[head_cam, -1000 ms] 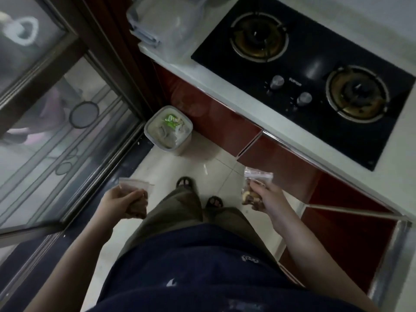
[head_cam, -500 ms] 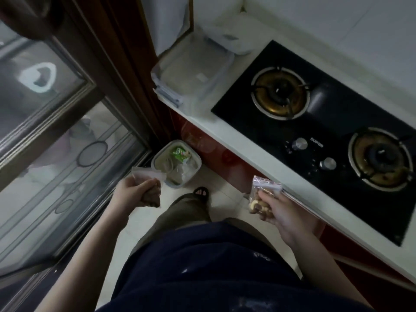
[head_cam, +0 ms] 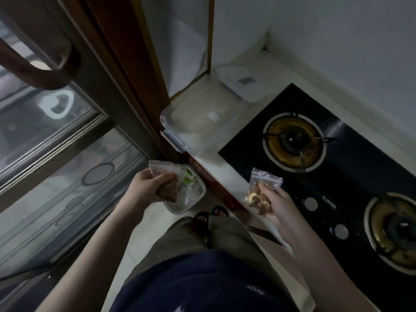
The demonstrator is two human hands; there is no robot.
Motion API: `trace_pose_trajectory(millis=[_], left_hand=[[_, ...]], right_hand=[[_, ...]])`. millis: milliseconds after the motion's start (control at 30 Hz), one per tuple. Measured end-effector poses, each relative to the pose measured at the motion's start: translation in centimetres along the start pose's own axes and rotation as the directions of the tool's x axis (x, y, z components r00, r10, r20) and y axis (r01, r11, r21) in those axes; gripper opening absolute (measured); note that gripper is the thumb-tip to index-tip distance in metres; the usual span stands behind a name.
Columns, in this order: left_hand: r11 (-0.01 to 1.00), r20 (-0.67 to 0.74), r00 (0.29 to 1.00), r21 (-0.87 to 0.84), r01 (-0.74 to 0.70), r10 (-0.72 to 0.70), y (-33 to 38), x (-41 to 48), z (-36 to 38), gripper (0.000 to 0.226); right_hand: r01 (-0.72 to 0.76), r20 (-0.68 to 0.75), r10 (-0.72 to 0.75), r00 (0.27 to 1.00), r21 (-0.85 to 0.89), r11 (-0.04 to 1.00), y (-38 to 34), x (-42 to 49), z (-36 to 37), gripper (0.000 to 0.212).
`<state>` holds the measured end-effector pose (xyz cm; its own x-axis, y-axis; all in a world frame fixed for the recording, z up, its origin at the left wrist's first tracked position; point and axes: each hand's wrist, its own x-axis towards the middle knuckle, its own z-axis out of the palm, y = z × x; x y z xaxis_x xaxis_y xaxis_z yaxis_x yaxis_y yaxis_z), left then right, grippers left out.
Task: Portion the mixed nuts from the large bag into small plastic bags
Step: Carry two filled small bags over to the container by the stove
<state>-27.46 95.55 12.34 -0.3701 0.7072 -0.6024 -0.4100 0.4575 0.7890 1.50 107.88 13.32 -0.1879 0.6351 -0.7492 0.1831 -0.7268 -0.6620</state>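
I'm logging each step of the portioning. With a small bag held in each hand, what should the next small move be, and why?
Probably reach forward and set both down by the clear box on the counter. The left hand grips the left bag, the right hand the right bag with nuts showing; neither hand is free to fill another.

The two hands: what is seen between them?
In the head view, a floor bin and the red cabinet front show between the left hand and right hand.

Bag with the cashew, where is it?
Head view, right of centre: the right hand holds the nut bag at the counter edge, beside the black stove.
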Motion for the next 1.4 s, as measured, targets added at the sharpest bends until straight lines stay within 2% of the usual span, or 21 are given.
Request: trace_pose_trajectory(millis=[67,133,233,367,467,533,567,633,700,800,867,933,1000,1067,1100,1167,1200,1267,1300,1333,1400], left_hand=[[0.997,-0.031,0.999,-0.075,0.005,-0.007,0.8,0.4,1.6,0.018],[0.993,-0.096,0.995,-0.115,-0.018,0.007,1.7,1.2,2.8,0.025],[0.983,-0.067,0.997,-0.179,-0.049,0.038,4.0,2.3,4.5,0.026],[0.975,-0.162,0.987,-0.222,-0.031,-0.006,6.9,5.2,6.4,0.017],[0.997,-0.302,0.951,-0.025,-0.075,0.064,8.2,8.5,7.3,0.02],[0.985,-0.388,0.91,0.142,-0.095,0.143,8.6,10.9,7.6,0.012],[0.982,-0.394,0.906,0.163,-0.099,0.157,8.7,11.9,7.8,0.01],[0.989,-0.358,0.927,0.129,-0.075,0.117,8.4,13.8,8.1,0.018],[0.999,-0.311,0.95,0.047,0.01,0.005,8.0,15.5,8.3,0.021],[0.988,-0.272,0.95,-0.049,0.144,-0.152,7.2,17.6,8.6,0.039],[0.979,-0.288,0.94,0.034,0.201,-0.183,6.7,18.7,9.0,0.052],[0.951,-0.314,0.935,0.2,0.237,-0.167,6.5,19.3,9.6,0.039],[0.882,-0.306,0.94,0.388,0.269,-0.152,6.8,19.5,10.3,0.015],[0.799,-0.319,0.935,0.517,0.308,-0.154,7.2,19.5,10.7,0.027],[0.806,-0.313,0.939,0.516,0.292,-0.14,7.3,19.5,10.7,0.033],[0.741,-0.27,0.959,0.625,0.245,-0.089,7.7,19.0,10.4,0.038],[0.698,-0.267,0.962,0.678,0.232,-0.06,8.0,18.7,10.2,0.039],[0.718,-0.282,0.959,0.667,0.2,-0.006,8.4,17.9,9.4,0.043],[0.764,-0.284,0.959,0.622,0.172,0.015,8.7,17.3,9.1,0.045],[0.8,-0.27,0.961,0.589,0.117,0.058,8.9,16.4,8.7,0.045],[0.787,-0.218,0.946,0.614,-0.057,0.239,9.0,14.2,7.6,0.038]], right_hand=[[0.005,0.092,-0.011,0.996,0.069,0.998,-2.0,1.1,-0.1,0.023],[0.027,0.195,-0.051,0.979,0.127,0.992,-4.0,2.1,-0.2,0.032],[0.114,0.293,-0.145,0.945,0.121,0.986,-7.1,4.0,-0.1,0.043],[0.354,0.318,-0.285,0.904,-0.184,0.917,-11.5,6.6,2.2,0.036],[0.566,0.335,-0.465,0.819,-0.342,0.751,-14.5,9.0,6.0,0.029],[0.698,0.387,-0.582,0.715,-0.446,0.561,-15.7,11.3,8.8,0.031],[0.711,0.415,-0.591,0.692,-0.534,0.458,-16.1,12.5,10.2,0.03],[0.659,0.446,-0.551,0.705,-0.699,0.277,-16.3,14.8,12.2,0.031],[0.617,0.474,-0.508,0.72,-0.772,0.154,-16.4,16.6,13.2,0.029],[0.543,0.46,-0.44,0.771,-0.836,0.076,-16.4,18.3,14.0,0.028],[0.484,0.448,-0.342,0.826,-0.875,0.022,-16.3,19.2,14.5,0.027],[0.481,0.462,-0.248,0.851,-0.877,0.015,-15.9,20.0,14.9,0.022],[0.484,0.468,-0.172,0.867,-0.872,0.068,-15.5,20.6,15.4,0.021],[0.474,0.462,-0.134,0.877,-0.876,0.088,-15.5,20.7,15.9,0.025],[0.476,0.464,-0.128,0.877,-0.876,0.083,-15.4,20.8,16.1,0.026],[0.476,0.471,-0.117,0.874,-0.879,0.017,-15.5,20.7,16.0,0.029],[0.472,0.472,-0.139,0.871,-0.881,-0.033,-15.8,20.4,15.8,0.031],[0.482,0.473,-0.297,0.829,-0.875,-0.048,-16.4,19.7,15.4,0.023],[0.513,0.454,-0.403,0.795,-0.857,0.046,-16.6,19.1,15.1,0.013],[0.545,0.392,-0.519,0.76,-0.819,0.18,-16.7,18.6,14.7,0.017],[0.578,0.105,-0.713,0.693,-0.672,0.463,-16.6,17.4,13.3,0.024]])
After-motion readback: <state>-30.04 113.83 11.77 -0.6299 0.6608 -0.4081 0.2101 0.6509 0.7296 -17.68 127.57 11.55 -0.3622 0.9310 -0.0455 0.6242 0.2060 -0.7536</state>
